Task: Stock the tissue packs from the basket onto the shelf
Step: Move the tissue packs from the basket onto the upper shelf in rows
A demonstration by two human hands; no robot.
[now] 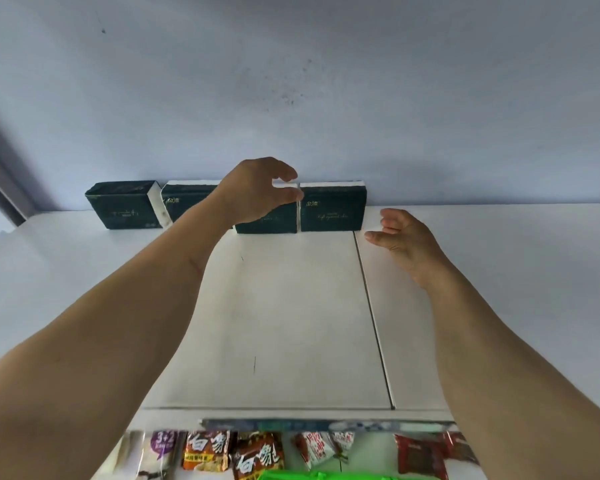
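Note:
Several dark green tissue packs stand in a row against the wall at the back of the white top shelf [291, 323]. The leftmost pack [122, 206] is turned at an angle; the rightmost pack [331, 209] stands upright. My left hand [257, 188] hovers over the third pack [267, 223], fingers curled and apart, holding nothing. My right hand [400, 237] is just right of the rightmost pack, fingers spread, a small gap between them. A bright green basket [326, 475] shows at the bottom edge.
A seam [373, 313] runs front to back across the shelf top. Below the shelf's front edge, a lower shelf holds snack packets [257, 455] in orange, white and red wrappers. The blue-grey wall [291, 81] rises behind the packs.

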